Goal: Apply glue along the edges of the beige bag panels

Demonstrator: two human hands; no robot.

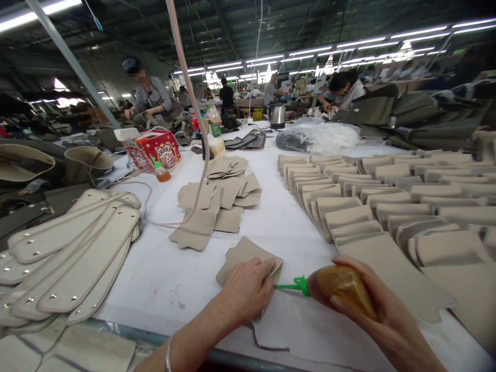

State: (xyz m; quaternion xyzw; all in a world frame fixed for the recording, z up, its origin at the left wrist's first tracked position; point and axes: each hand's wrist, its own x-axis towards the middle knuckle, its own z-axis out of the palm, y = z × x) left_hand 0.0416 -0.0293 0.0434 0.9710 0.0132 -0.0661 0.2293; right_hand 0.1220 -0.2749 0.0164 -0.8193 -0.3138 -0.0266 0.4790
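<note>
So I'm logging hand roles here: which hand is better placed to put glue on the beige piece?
Right, probably. The right hand grips the amber glue bottle, and its green nozzle points at the beige leather piece. The left hand lies flat on that piece, pinning it to the table.

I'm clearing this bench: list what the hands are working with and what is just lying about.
In hand:
left hand on beige piece
right hand holding glue bottle

Lying about:
red box
kettle
oval panels
plastic bag
</note>
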